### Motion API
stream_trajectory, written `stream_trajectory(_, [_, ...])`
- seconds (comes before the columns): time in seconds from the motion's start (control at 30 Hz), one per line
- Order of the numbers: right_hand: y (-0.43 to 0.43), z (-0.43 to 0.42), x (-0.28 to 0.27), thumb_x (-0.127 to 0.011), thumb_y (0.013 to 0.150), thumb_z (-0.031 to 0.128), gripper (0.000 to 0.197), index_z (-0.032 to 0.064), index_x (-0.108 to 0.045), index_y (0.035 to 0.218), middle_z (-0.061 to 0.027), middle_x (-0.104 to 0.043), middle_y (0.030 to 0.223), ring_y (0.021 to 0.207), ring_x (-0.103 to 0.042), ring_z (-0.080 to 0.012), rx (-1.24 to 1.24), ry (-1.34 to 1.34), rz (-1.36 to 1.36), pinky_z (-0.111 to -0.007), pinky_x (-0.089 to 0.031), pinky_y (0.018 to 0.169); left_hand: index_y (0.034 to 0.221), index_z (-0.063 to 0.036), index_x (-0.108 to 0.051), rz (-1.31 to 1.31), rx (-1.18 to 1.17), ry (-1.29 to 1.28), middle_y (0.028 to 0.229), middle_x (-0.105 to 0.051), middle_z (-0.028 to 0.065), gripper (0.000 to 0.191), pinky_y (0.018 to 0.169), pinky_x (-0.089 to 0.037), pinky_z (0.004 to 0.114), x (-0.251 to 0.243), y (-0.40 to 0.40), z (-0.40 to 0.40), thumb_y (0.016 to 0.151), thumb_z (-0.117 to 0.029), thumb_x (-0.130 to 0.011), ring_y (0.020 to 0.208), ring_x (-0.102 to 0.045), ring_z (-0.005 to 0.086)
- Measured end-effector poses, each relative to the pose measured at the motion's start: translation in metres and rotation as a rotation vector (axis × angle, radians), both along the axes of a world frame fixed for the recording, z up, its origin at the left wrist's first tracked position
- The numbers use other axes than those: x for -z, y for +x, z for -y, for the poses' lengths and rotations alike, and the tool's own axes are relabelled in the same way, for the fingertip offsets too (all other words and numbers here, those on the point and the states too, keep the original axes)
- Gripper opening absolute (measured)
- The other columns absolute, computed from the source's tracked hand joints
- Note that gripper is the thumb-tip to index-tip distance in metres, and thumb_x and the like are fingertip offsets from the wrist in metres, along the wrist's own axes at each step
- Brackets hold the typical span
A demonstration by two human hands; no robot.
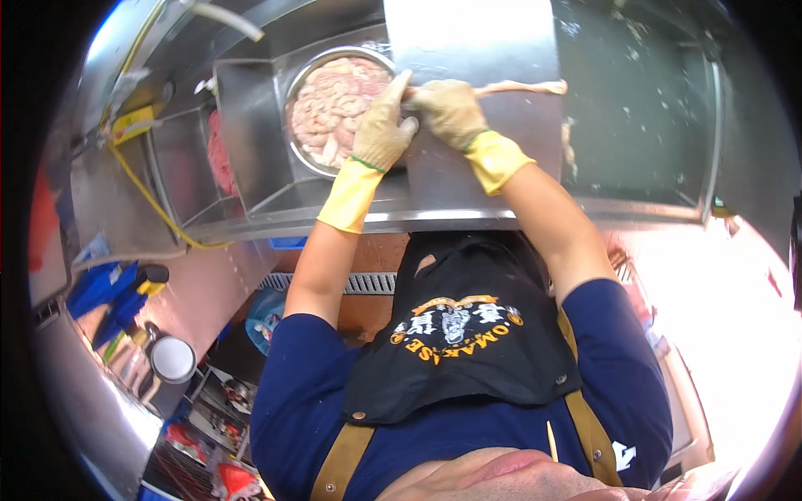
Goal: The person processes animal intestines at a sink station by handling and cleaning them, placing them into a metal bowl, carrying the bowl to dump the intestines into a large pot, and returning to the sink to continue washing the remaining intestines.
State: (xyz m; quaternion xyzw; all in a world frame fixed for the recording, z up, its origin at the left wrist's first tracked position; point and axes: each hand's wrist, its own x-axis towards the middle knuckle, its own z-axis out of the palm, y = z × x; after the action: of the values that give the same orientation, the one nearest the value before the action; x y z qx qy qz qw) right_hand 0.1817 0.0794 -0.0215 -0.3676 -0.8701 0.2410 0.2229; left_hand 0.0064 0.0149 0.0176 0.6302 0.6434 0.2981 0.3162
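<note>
Both hands wear off-white knit work gloves over yellow rubber gloves. My left hand is at the right rim of a round metal bowl heaped with pale pink, coiled raw intestines. Its fingers are apart, close beside the other hand; whether it grips anything is hard to tell. My right hand is closed around a long, thin strand of intestine. That strand stretches rightward over a flat stainless steel board, its end at the board's right edge.
Right of the board lies a sink basin of murky greenish water with pale scraps. Left of the bowl, pink meat shows in another steel compartment. A yellow hose hangs over the left side. The steel front rim runs before my body.
</note>
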Motion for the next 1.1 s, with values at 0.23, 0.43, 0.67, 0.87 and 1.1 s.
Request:
stream_trajectory(0.23, [0.011,-0.008,0.003,-0.063,0.095,0.005,0.033,0.0155,-0.077,0.123,-0.0118,-0.079,0.104,0.092,-0.076,-0.0338,0.039,-0.058,0.043,-0.045,-0.062,0.082,0.129,-0.0029,-0.071,0.262,-0.491,-0.156,0.115,-0.076,0.0150,0.036,0.082,-0.064,0.035,0.056,-0.098,-0.003,0.094,-0.002,-0.063,0.099,-0.076,0.0268])
stream_trajectory(0.43, [0.113,-0.041,0.027,-0.061,0.098,0.010,0.026,0.0184,-0.079,0.116,-0.0100,-0.078,0.102,0.094,-0.076,-0.0326,0.136,0.103,0.043,-0.043,-0.061,0.083,0.122,-0.0076,-0.073,0.629,-0.932,-0.295,0.096,-0.067,0.0093,0.027,0.052,-0.062,0.040,0.072,-0.174,-0.004,0.105,-0.016,-0.053,0.074,-0.073,0.0272])
stream_trajectory(0.67, [0.224,-0.048,0.033,-0.062,0.100,0.008,0.038,0.0082,-0.073,0.137,-0.0155,-0.080,0.120,0.107,-0.078,-0.0302,0.655,-0.254,-0.005,-0.041,-0.062,0.093,0.129,-0.0164,-0.078,-1.290,0.377,-0.275,0.129,-0.076,0.0037,0.036,0.122,-0.041,0.048,0.122,-0.243,0.019,0.096,-0.029,-0.071,0.122,-0.070,0.0287])
stream_trajectory(0.87, [0.195,-0.009,0.050,-0.059,0.107,0.021,0.044,0.0007,-0.066,0.146,-0.0219,-0.073,0.137,0.126,-0.070,-0.0328,0.492,-1.266,0.096,-0.046,-0.055,0.108,0.126,-0.0129,-0.078,-0.466,-0.414,-0.561,0.120,-0.080,0.0158,0.032,0.096,-0.059,0.048,0.163,-0.232,0.076,0.100,-0.027,-0.067,0.119,-0.073,0.0389])
stream_trajectory(1.1, [0.203,-0.001,0.027,-0.068,0.106,0.020,0.028,0.0016,-0.075,0.126,-0.0057,-0.073,0.093,0.057,-0.061,-0.0129,0.841,-0.955,-0.123,-0.034,-0.054,0.053,0.134,0.0047,-0.070,-0.312,-0.414,-0.417,0.132,-0.073,0.0291,0.052,0.112,-0.051,0.047,0.133,-0.127,0.139,0.092,-0.025,-0.076,0.128,-0.069,0.0412])
